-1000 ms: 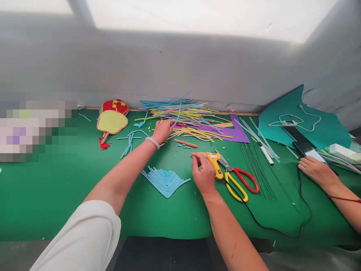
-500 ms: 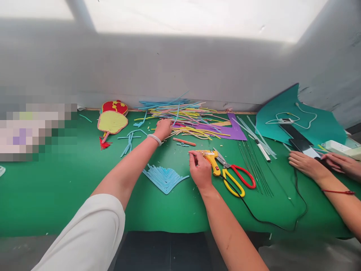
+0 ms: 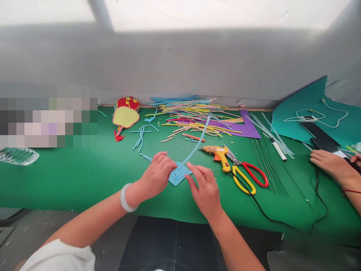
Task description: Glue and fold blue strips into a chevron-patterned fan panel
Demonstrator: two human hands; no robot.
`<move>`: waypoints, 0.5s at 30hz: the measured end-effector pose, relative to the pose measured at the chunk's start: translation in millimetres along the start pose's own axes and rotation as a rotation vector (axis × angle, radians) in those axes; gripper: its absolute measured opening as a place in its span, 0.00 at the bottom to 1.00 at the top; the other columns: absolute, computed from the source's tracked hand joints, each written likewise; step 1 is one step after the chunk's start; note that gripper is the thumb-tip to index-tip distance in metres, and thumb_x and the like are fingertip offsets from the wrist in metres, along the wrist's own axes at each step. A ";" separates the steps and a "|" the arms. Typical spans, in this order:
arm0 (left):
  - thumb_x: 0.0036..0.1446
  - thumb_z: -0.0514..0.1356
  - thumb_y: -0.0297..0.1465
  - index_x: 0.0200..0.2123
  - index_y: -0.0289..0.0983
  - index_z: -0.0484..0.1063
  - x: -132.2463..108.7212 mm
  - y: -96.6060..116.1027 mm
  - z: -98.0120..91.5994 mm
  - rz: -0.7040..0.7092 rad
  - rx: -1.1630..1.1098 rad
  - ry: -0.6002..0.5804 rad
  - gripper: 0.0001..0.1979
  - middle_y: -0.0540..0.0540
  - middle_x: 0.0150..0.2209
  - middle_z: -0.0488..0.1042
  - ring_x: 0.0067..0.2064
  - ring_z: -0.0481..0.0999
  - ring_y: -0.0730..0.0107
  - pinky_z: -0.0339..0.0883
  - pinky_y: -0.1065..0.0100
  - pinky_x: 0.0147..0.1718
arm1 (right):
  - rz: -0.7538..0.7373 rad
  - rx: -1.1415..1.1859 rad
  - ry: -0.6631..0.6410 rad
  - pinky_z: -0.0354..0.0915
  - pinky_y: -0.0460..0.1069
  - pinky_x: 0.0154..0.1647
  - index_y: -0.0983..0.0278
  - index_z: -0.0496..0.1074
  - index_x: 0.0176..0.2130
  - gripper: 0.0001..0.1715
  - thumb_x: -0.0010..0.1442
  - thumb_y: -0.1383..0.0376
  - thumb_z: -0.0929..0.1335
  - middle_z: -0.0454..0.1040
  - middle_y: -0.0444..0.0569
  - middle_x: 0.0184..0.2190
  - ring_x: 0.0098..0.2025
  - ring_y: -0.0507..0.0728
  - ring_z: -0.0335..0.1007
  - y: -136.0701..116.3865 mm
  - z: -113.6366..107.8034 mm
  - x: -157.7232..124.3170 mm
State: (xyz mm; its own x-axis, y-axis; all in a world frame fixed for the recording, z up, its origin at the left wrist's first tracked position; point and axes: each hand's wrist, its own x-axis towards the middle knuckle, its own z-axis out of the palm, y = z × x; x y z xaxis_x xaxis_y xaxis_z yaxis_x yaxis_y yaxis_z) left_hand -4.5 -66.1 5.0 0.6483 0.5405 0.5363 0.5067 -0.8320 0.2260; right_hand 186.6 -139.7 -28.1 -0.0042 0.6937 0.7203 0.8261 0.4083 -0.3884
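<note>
Left fingers [image 3: 168, 164], right fingers [image 3: 200, 174] half-curled at blue chevron [image 3: 177, 177]; contact unclear.

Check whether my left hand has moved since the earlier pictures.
Yes. Against the yellow fan, your left hand has come back toward you, near the layered blue piece.

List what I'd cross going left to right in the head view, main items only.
Clear plastic object → yellow fan-shaped piece → left hand → blue layered-strip piece → right hand → scissors → white marker → co-worker's hand.
</note>
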 end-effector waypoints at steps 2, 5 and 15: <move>0.63 0.47 0.18 0.42 0.39 0.66 -34.9 14.2 -1.5 0.118 0.000 -0.018 0.14 0.48 0.35 0.73 0.39 0.71 0.67 0.64 0.51 0.59 | -0.016 0.014 -0.062 0.69 0.51 0.42 0.56 0.71 0.58 0.19 0.68 0.67 0.67 0.75 0.51 0.40 0.39 0.56 0.72 -13.1 -3.0 -23.5; 0.61 0.46 0.15 0.43 0.38 0.67 -71.9 23.1 -2.4 0.174 0.014 -0.122 0.17 0.47 0.34 0.73 0.38 0.72 0.67 0.65 0.50 0.59 | 0.008 0.043 -0.126 0.68 0.52 0.41 0.58 0.75 0.52 0.14 0.67 0.69 0.68 0.75 0.49 0.37 0.38 0.56 0.72 -26.7 -6.0 -55.3; 0.64 0.55 0.19 0.49 0.35 0.71 -94.8 15.5 -13.3 0.308 0.053 -0.201 0.13 0.49 0.32 0.73 0.35 0.72 0.68 0.67 0.50 0.59 | 0.050 -0.094 -0.231 0.66 0.54 0.46 0.58 0.76 0.49 0.11 0.68 0.66 0.67 0.76 0.52 0.45 0.47 0.59 0.72 -32.5 -7.2 -73.2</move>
State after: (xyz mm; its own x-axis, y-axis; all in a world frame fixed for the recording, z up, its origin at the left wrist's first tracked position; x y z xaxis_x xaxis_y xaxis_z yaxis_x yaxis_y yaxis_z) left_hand -65.7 -131.9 -31.5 0.8710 0.2835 0.4011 0.2956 -0.9548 0.0330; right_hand 164.1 -207.9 -64.1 -0.0815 0.8333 0.5468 0.8770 0.3206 -0.3578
